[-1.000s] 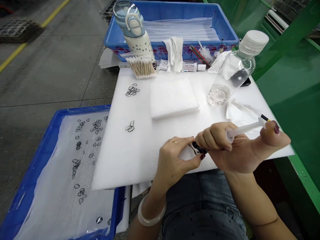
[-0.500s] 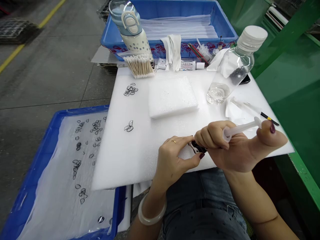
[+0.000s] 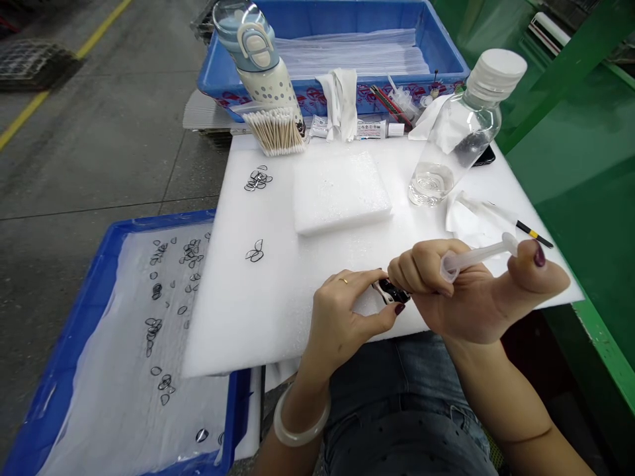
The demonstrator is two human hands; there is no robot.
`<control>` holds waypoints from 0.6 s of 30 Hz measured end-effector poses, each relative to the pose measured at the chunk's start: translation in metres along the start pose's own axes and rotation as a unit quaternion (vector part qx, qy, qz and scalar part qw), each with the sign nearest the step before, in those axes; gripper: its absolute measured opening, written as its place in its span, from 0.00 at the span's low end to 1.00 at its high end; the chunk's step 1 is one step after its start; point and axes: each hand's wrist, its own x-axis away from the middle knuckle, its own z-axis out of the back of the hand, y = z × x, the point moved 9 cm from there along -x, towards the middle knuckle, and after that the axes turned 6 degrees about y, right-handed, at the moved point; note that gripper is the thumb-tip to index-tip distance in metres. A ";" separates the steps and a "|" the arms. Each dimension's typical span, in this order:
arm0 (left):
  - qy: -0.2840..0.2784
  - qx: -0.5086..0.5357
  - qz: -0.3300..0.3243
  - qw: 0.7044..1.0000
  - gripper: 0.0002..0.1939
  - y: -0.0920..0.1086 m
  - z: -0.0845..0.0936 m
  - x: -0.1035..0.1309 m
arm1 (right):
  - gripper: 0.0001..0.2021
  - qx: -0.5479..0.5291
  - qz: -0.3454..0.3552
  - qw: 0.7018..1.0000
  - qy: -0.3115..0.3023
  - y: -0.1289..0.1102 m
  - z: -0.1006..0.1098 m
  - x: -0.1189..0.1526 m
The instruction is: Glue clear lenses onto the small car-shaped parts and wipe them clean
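Observation:
Between the thumb and fingers of my left hand (image 3: 347, 314) is a small black part with a pale edge (image 3: 391, 291), held just above the white foam board (image 3: 233, 317). My right hand (image 3: 461, 291) is wrapped round a clear plastic syringe (image 3: 479, 255), its thumb bent at the plunger end. The syringe's barrel and tip are hidden by my right fingers, which meet the black part. Whether the tip touches the part I cannot tell. Thin black rings lie on the board in a larger pile (image 3: 258, 179) and a smaller group (image 3: 254, 251).
A foam block (image 3: 342, 192) sits mid-board. Behind it stand cotton swabs (image 3: 275, 132), a drinking bottle (image 3: 270, 79), glue tubes (image 3: 372, 129) and a blue crate (image 3: 307, 89). At right are a clear bottle (image 3: 441, 152) and a black stick (image 3: 534, 234). A lined blue tray (image 3: 94, 277) holds more rings.
Both hands keep their grips almost unmoved. The black part looks slightly turned in my left fingers, and the whole view has shifted a little.

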 end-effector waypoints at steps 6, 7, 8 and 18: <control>0.003 -0.001 -0.012 1.000 0.11 0.001 0.001 0.000 | 0.33 0.016 -0.005 1.000 0.006 0.000 0.003 0.000; 0.003 -0.002 -0.013 1.000 0.11 0.002 0.001 0.000 | 0.33 0.017 -0.004 1.000 0.007 0.000 0.003 0.000; 0.004 -0.002 -0.014 1.000 0.11 0.002 0.001 0.000 | 0.33 0.016 -0.003 1.000 0.007 0.000 0.003 -0.001; 0.000 -0.004 -0.020 1.000 0.12 0.000 -0.001 0.001 | 0.31 0.024 -0.047 0.999 0.013 -0.015 -0.007 0.002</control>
